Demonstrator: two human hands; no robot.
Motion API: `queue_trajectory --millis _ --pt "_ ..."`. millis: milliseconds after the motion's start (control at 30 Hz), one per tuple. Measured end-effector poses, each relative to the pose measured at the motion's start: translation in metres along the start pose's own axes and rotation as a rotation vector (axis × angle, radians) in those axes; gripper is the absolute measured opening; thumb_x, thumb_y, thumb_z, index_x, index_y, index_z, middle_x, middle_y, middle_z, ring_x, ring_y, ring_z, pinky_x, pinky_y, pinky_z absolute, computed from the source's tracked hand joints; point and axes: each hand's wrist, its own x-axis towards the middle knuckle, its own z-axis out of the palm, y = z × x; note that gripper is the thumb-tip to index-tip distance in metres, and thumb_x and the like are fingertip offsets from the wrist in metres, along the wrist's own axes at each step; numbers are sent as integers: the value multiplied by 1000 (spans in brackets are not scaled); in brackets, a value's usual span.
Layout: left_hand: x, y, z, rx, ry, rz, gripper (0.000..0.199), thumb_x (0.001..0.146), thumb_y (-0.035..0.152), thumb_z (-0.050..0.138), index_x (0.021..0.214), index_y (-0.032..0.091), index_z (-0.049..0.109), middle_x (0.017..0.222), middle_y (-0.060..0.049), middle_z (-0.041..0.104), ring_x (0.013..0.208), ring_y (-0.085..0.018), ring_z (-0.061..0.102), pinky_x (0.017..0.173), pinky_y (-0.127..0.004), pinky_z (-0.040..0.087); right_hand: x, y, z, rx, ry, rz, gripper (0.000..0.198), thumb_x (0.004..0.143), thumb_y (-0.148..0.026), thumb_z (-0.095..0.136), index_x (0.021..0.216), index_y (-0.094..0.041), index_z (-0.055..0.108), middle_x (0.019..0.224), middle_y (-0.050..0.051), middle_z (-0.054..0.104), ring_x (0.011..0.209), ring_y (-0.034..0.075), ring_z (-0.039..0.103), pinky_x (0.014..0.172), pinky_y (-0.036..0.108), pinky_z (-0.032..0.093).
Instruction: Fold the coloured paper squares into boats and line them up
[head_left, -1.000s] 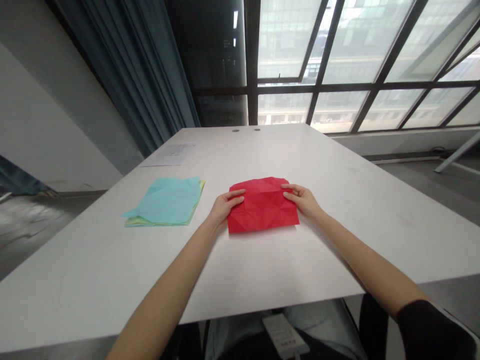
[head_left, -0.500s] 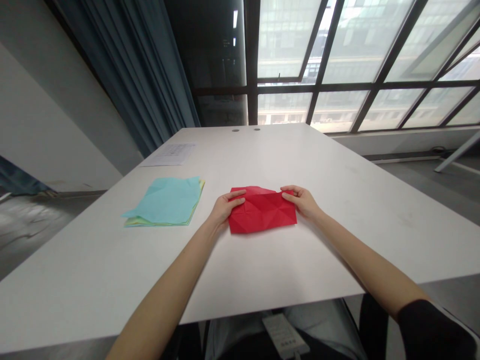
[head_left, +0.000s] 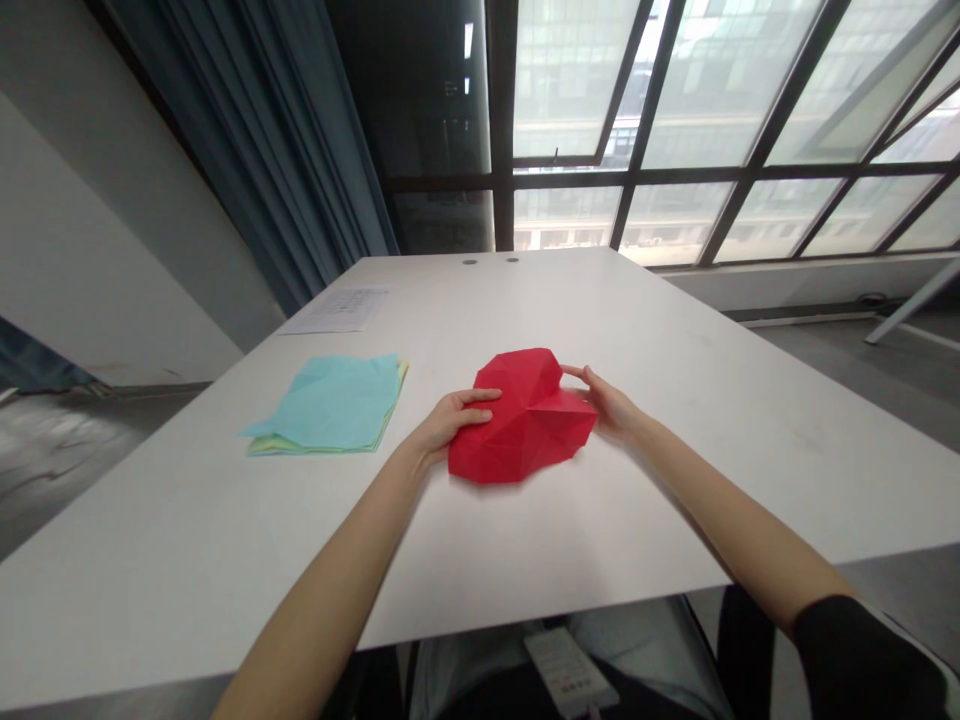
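A creased red sheet of paper (head_left: 517, 430) sits partly unfolded just above or on the white table, bulging in faceted folds. My left hand (head_left: 448, 420) pinches its left side, with thumb and fingers lying over the near face. At the right edge is my right hand (head_left: 609, 402), its index finger stretched out beside the paper. The rest of those fingers are partly hidden behind the red sheet, and I see no firm grip there.
To the left lies a stack of coloured paper (head_left: 334, 400), light blue on top with yellow-green below. A printed sheet (head_left: 337, 310) rests farther back, near the table's left edge. The white table (head_left: 570, 550) ends just before my lap.
The red paper has gone from a flat folded rectangle to a bulging, partly opened shape. My right hand has loosened from the top edge, while my left keeps its pinch.
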Motion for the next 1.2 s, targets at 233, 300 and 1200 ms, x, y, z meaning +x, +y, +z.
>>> queue_trajectory --millis 233,300,1200 --pt "0 -2 -3 9 -108 -65 41 54 11 75 94 15 68 90 -10 69 70 -16 65 68 -28 51 2 0 0 -33 -34 -152 43 78 -54 51 112 -29 54 110 4 64 93 16 61 76 29 47" --pt "1 -3 -5 13 -134 -76 41 55 12 75 96 15 68 93 -11 69 72 -17 65 68 -28 51 0 -1 1 -21 -80 -162 44 75 -49 58 113 -28 53 91 2 68 80 15 63 71 28 47" --pt "-7 4 3 -176 -227 8 65 75 54 56 133 36 33 112 -7 62 102 -22 59 86 -38 43 -5 -6 10 40 152 -195 29 63 -33 73 89 -23 65 82 1 69 68 13 63 68 27 50"
